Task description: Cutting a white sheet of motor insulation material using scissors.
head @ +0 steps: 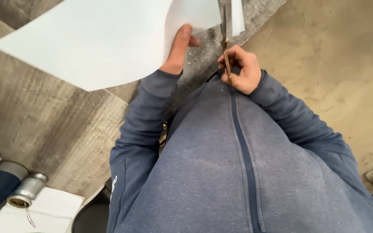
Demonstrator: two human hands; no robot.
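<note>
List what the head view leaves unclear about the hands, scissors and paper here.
- Scissors: blade tips cut off by the top edge; handles buried in the right hand.
- White paper: upper part runs out of frame.
- Left hand: fingers hidden behind the sheet; only the thumb shows.
- Metal cylinder: partly cropped at bottom left.

A: What colour is the large flat paper sheet (96, 41)?
B: Plain white, like the narrow cut paper strip (237, 16).
A: And the zip-front fleece jacket (221, 172)?
B: Heathered blue, with a darker blue zip.
A: The slim metal scissors (225, 51)?
B: Brownish handles.
A: The rough concrete floor (324, 51)?
B: Mottled grey and tan.
</note>
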